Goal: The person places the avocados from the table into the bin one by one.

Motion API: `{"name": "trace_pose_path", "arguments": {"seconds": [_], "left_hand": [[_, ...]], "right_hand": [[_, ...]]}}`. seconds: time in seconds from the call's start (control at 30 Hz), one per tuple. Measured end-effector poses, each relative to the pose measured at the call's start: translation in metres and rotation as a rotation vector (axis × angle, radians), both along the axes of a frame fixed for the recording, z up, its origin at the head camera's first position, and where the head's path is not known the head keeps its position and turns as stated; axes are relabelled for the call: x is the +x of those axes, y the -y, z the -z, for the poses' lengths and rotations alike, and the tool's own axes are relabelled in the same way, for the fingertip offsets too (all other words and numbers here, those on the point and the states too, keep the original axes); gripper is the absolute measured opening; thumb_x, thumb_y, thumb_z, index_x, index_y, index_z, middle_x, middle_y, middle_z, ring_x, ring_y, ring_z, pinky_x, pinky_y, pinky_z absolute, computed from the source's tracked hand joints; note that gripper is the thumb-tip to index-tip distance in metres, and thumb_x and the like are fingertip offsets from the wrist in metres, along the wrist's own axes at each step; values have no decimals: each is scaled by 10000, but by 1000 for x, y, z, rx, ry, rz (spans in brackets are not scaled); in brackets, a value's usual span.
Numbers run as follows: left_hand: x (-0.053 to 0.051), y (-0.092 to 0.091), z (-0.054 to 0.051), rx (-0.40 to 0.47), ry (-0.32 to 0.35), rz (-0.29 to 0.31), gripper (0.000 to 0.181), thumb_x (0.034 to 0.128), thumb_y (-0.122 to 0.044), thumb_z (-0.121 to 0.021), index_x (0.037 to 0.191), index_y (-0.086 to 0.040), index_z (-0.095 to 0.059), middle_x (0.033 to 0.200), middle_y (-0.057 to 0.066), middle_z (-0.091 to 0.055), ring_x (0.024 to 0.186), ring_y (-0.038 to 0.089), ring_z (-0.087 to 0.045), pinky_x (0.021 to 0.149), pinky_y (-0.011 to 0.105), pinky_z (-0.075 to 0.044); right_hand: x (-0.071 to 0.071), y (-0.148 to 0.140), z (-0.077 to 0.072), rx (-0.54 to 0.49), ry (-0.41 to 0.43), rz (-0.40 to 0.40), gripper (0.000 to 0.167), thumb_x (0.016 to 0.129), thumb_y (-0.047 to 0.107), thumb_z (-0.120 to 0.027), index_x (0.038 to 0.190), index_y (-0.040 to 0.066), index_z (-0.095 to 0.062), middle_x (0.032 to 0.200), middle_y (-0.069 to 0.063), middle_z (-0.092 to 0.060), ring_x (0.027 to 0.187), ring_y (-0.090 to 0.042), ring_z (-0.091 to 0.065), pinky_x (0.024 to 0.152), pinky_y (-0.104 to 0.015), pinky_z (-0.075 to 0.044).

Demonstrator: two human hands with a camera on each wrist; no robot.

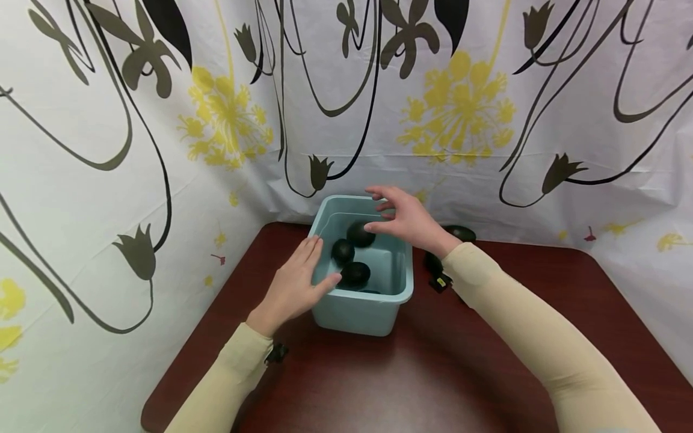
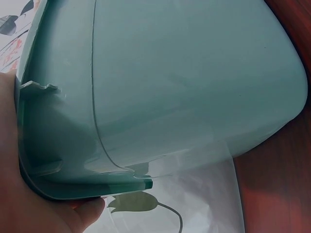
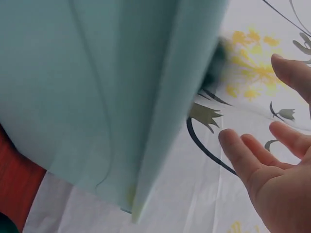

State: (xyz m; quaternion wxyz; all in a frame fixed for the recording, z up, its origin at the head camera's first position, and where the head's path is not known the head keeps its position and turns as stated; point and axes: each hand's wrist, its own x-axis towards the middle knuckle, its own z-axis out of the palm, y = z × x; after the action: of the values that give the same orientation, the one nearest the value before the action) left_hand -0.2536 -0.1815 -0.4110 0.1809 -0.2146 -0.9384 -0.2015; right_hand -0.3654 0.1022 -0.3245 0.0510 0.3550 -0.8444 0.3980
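A light blue-green plastic bin (image 1: 361, 310) stands on the table. Inside it are several dark green, rounded avocados (image 1: 355, 275), the upper one (image 1: 358, 235) just below my right thumb. My left hand (image 1: 295, 285) rests on the bin's left rim with straight fingers; the left wrist view has the hand (image 2: 43, 208) against the rim's corner. Above the bin's far right side is my right hand (image 1: 408, 219), fingers spread and holding nothing. Beside the rim in the right wrist view, a dark blurred shape (image 3: 214, 65) shows near the open fingers (image 3: 238, 150).
To the right of the bin, another dark green avocado (image 1: 460, 233) lies on the table, partly hidden by my right forearm. The dark red-brown table (image 1: 541, 288) meets a patterned white cloth (image 1: 368, 138) behind and at the left.
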Motion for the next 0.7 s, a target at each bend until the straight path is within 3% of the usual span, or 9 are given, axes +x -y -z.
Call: {"name": "trace_pose_path", "arguments": {"seconds": [0.27, 0.5, 0.7], "left_hand": [[0, -1, -2, 2, 10, -10, 918, 964, -725, -388, 1583, -53, -296, 1642, 109, -255, 1516, 269, -194, 1136, 502, -326], [0, -2, -3, 10, -10, -2, 916, 965, -713, -408, 1573, -35, -316, 1637, 116, -264, 1509, 284, -217, 1124, 510, -342], [0, -1, 0, 16, -22, 3, 907, 966, -696, -433, 1566, -25, -329, 1623, 145, -290, 1500, 298, -239, 1117, 516, -349]], "right_hand": [[4, -15, 4, 27, 23, 16, 715, 877, 472, -759, 1499, 419, -409, 1423, 67, -470, 1224, -178, -547, 975, -424, -500], [7, -34, 2, 30, 23, 32, 691, 907, 437, -742, 1514, 366, -420, 1417, 43, -474, 1245, -209, -536, 1001, -441, -473], [7, -51, 5, 39, 15, 44, 663, 911, 432, -741, 1497, 383, -435, 1409, 59, -474, 1231, -202, -546, 994, -442, -482]]}}
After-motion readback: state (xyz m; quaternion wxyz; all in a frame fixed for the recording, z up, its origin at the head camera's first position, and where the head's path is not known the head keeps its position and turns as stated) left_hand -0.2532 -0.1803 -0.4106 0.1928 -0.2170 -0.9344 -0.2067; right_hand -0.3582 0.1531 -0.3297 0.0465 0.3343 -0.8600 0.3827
